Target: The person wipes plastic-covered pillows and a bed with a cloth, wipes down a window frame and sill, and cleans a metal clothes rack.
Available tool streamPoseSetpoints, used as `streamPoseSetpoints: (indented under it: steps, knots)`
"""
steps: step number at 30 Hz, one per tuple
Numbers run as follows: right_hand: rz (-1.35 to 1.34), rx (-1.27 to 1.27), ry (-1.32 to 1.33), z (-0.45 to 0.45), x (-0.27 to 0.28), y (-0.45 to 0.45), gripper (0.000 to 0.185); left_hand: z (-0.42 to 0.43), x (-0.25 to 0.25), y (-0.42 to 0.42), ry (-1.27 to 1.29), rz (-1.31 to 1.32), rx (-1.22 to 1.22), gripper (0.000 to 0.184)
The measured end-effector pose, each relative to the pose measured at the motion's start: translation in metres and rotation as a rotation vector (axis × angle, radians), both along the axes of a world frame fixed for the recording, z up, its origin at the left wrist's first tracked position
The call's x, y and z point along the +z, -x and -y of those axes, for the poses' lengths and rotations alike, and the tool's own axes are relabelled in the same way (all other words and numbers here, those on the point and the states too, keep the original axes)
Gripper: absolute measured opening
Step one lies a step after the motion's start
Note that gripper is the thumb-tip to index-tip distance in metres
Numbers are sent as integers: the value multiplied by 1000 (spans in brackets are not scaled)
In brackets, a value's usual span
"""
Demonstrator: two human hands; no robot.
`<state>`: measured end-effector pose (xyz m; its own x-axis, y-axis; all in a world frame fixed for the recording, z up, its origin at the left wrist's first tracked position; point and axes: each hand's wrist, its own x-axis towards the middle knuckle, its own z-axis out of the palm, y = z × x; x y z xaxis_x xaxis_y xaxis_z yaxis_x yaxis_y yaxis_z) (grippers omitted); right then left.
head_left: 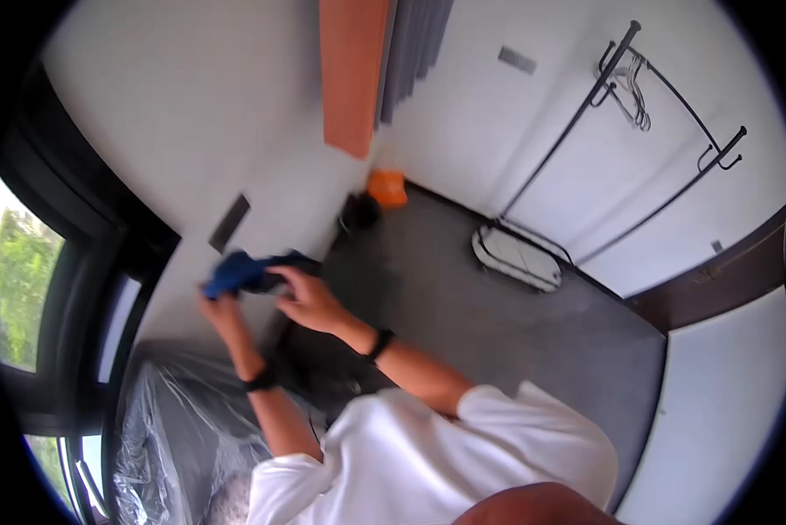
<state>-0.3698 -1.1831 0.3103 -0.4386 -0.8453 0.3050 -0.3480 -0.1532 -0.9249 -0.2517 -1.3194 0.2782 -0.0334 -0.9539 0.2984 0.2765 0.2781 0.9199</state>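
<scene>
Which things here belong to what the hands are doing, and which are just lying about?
In use, judging by contact:
dark blue cloth, blurred
left hand, holding it
right hand, against it

Apparently just around:
black clothes rack
hangers on the rack
orange object near the corner
clear plastic sheeting

The cloth (237,273) is blue, wristbands (380,345) black, the shirt (410,459) white.

Below me the grey floor (463,324) spreads from the centre of the frame toward the lower right. On it I see a rack (517,260), its base right of centre. Above centre, near the corner, sit an orange item (387,188) and, just beside it, a black item (359,213), both too blurred for me to identify.
</scene>
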Motion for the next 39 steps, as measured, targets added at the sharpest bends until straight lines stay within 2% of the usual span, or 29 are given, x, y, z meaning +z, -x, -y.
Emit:
streamPoseSetpoints:
  steps: [1,3,5,7,9,11,12,14,16,17,19,20,21,22,23,25,26,28,30,32,33,35,36,37,39]
  knots:
    - [94,-76,-58,-24,-10,21,55,-18,-9,19,-32,109,-73,6]
    - [-63,-335,-26,-72,-32,65,61,-80,0,63,-3,341,-235,7]
    - [-153,-523,33,-120,-50,106,71,-142,8,113,16,378,-523,15]
    - [-93,-601,65,-168,-50,143,75,-200,23,161,485,360,-689,25]
    - [-29,-723,51,-228,-54,174,80,-256,44,206,496,463,-913,32]
    - [-113,-885,33,-290,-54,201,86,-300,52,255,520,542,-1078,33]
    - [-113,-931,19,-317,-52,209,86,-319,62,270,610,532,-1126,35]
    - [-86,-828,16,-379,-48,229,88,-363,70,305,638,532,-1155,35]
    - [107,-696,-211,-431,-48,248,78,-406,65,328,608,445,-1123,34]
    - [116,-643,-231,-450,-52,248,78,-425,58,337,597,390,-1059,33]
    - [313,-736,-184,-489,-57,265,43,-459,45,357,688,413,-888,34]
    - [371,-754,-207,-504,-56,265,39,-468,38,357,701,488,-849,28]
    - [361,-727,-203,-518,-51,265,40,-475,46,351,618,509,-916,28]
    - [352,-715,-176,-521,-48,269,40,-472,44,351,493,773,-1035,30]
    - [382,-711,-115,-517,-50,276,40,-464,25,356,495,870,-1094,37]
    - [190,-636,-211,-521,-58,284,43,-434,-19,357,550,996,-1291,51]
    - [83,-715,-282,-514,-49,283,42,-417,-30,355,602,1013,-1435,57]
    - [144,-657,-180,-496,-59,289,39,-389,-67,351,471,1136,-1512,56]
    - [166,-629,-195,-480,-69,296,39,-346,-126,361,569,1224,-1418,59]
    - [-160,-627,-260,-467,-63,310,43,-339,-94,368,569,1471,-1089,56]
    - [-171,-618,-276,-477,-61,312,43,-338,-78,369,552,1457,-1093,56]
    - [-97,-485,-528,-480,-56,328,46,-324,-45,384,169,1027,-1336,49]
    - [4,-443,-580,-488,-59,334,40,-323,-24,384,-101,905,-1556,40]
    - [-8,-471,-552,-490,-63,340,40,-320,-19,390,-56,907,-1563,40]
    - [-12,-529,-640,-499,-72,348,36,-325,-18,398,-231,575,-1847,37]
